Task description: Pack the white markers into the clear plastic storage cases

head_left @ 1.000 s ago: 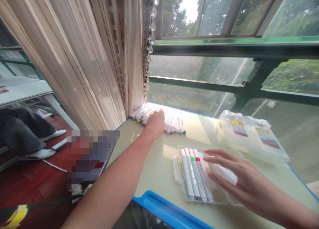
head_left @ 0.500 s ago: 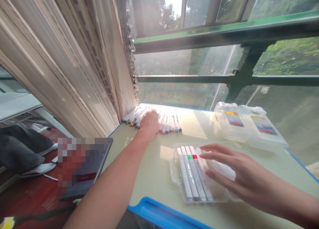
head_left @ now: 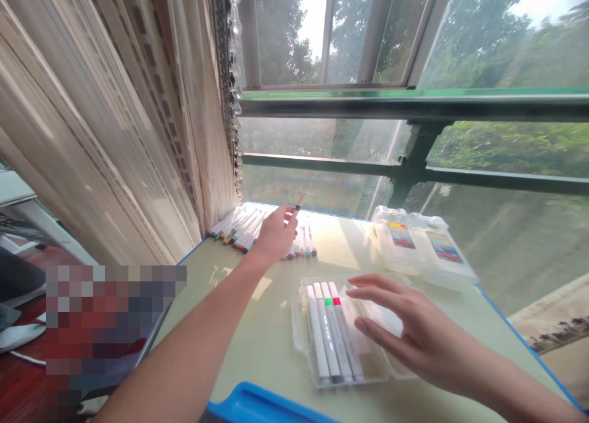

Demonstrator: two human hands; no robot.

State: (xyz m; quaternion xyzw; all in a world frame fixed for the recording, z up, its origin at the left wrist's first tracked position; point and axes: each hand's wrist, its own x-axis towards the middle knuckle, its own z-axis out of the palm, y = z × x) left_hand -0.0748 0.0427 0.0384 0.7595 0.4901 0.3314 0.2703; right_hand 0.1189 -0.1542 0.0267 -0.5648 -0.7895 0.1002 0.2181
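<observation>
Head view, left hand (head_left: 277,233): pinched one marker (head_left: 298,208).
Right hand (head_left: 414,322): was spread over clear case (head_left: 300,343).
Cased: four markers (head_left: 334,337) lay inside.
Uncased: loose markers (head_left: 253,233) lined tabletop (head_left: 251,331).

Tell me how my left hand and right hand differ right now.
Your left hand grips a marker; your right hand holds nothing that shows. The left hand is curled, the right hand spread open. The left hand is out by the loose markers, the right hand nearer, by the open case. Both are bare.
</observation>
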